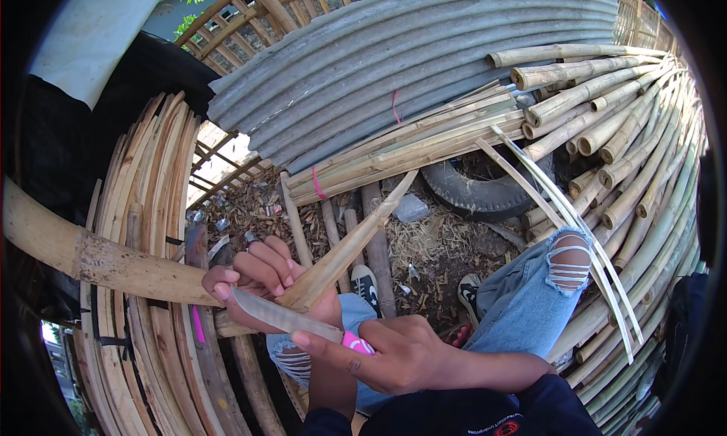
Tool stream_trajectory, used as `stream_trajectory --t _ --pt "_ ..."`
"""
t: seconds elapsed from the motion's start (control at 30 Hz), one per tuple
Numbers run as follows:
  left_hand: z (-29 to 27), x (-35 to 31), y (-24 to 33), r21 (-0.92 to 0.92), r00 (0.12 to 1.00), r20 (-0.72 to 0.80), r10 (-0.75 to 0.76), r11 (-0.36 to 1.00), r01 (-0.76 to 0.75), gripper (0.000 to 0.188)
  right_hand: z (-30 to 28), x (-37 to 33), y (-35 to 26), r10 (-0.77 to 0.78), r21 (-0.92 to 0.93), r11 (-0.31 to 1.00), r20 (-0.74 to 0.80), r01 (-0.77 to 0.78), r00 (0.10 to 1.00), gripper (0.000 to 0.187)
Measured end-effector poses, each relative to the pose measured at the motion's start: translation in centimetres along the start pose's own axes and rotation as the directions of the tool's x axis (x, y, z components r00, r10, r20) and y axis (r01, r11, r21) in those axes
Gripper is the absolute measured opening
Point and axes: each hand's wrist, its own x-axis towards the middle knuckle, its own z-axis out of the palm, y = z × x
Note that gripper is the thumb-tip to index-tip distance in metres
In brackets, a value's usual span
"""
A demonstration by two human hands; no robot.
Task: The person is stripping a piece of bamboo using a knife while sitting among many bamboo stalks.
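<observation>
My right hand (413,353) grips a knife with a pink handle (357,343), its index finger stretched along the blade. The broad grey blade (280,315) points left, in front of my left hand (276,277). The fingers of that hand are curled round the lower end of a split bamboo piece (348,250), which slants up and away to a narrow tip. My left thumb and forefinger are close to the blade's tip; whether they touch it I cannot tell. Just left of them ends a thick bamboo pole (136,273).
Long split slats (144,178) are stacked at the left. Whole bamboo poles (628,144) are piled at the right. Beyond my feet lie a bundle of strips (424,144) and a tyre (477,193), before corrugated sheeting (424,42). Two thin strips (591,246) lean by my right knee.
</observation>
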Motion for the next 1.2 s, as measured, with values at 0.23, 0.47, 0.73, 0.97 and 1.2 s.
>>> stream_trajectory --t 0.23,0.47,0.73,0.97,1.2 --pt "-0.1 -0.2 -0.1 0.068 1.000 -0.008 0.007 0.998 -0.006 0.026 -0.3 0.4 0.3 0.016 0.087 0.996 -0.078 -0.009 0.997 0.068" --pt "0.5 -0.4 0.0 -0.037 0.998 -0.004 -0.070 0.997 0.070 0.028 -0.2 -0.3 0.1 0.043 0.037 0.998 0.056 -0.045 0.997 0.071" --pt "-0.2 0.0 0.3 -0.091 0.993 0.051 -0.109 0.989 0.114 0.029 -0.4 -0.3 0.2 0.056 0.039 0.997 0.063 -0.059 0.996 0.069" --pt "0.3 -0.2 0.5 -0.084 0.989 0.054 -0.136 0.987 0.140 0.024 0.3 -0.3 0.5 0.016 0.064 0.998 -0.019 -0.015 1.000 0.070" --pt "0.1 0.1 0.0 -0.129 0.993 0.051 -0.104 0.986 0.110 0.025 0.3 -0.5 0.8 0.064 0.092 0.994 0.011 -0.065 0.998 0.068"
